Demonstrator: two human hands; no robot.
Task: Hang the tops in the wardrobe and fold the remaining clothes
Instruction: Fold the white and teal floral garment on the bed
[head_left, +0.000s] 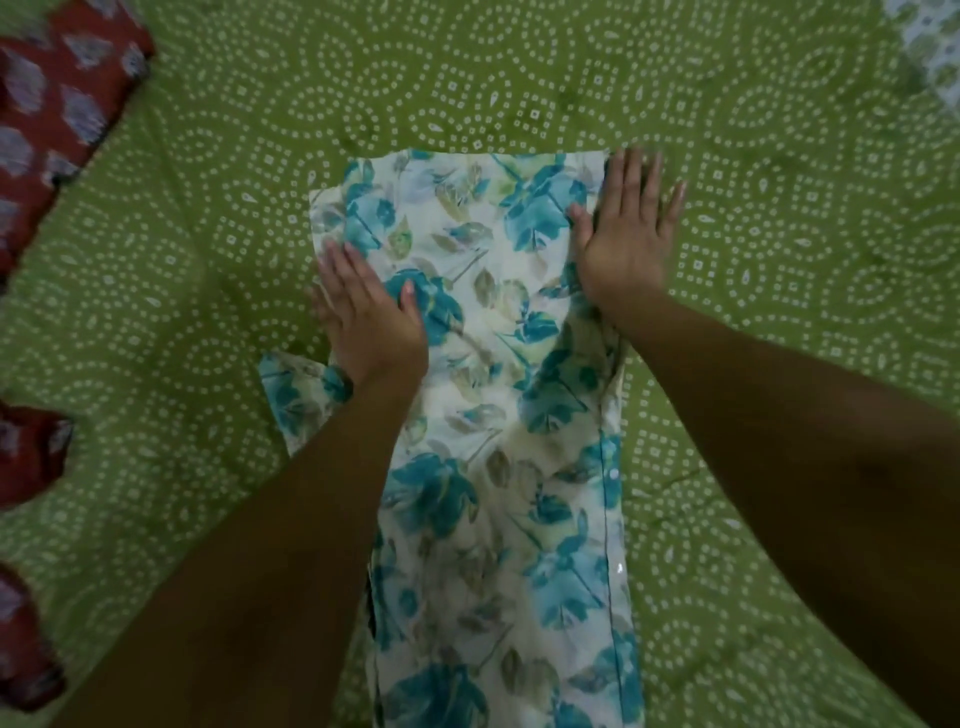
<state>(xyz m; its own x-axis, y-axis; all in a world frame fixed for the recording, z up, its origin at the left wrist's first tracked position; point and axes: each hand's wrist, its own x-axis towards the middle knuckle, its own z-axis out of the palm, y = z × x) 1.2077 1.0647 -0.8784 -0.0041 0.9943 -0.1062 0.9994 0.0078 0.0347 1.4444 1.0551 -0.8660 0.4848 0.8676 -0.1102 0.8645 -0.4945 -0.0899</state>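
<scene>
The floral garment lies flat and lengthwise on the green dotted bedspread, running from the middle of the bed toward me. My left hand presses its left edge with fingers straight, grip open. My right hand lies flat on its upper right corner, also open. Red patterned cloth sits at the far left.

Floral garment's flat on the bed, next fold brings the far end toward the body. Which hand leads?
Right, probably. The right hand lies flat at the far right corner of the floral garment, fingers by its top edge. The left hand presses lower down on the left side, short of that edge.
</scene>
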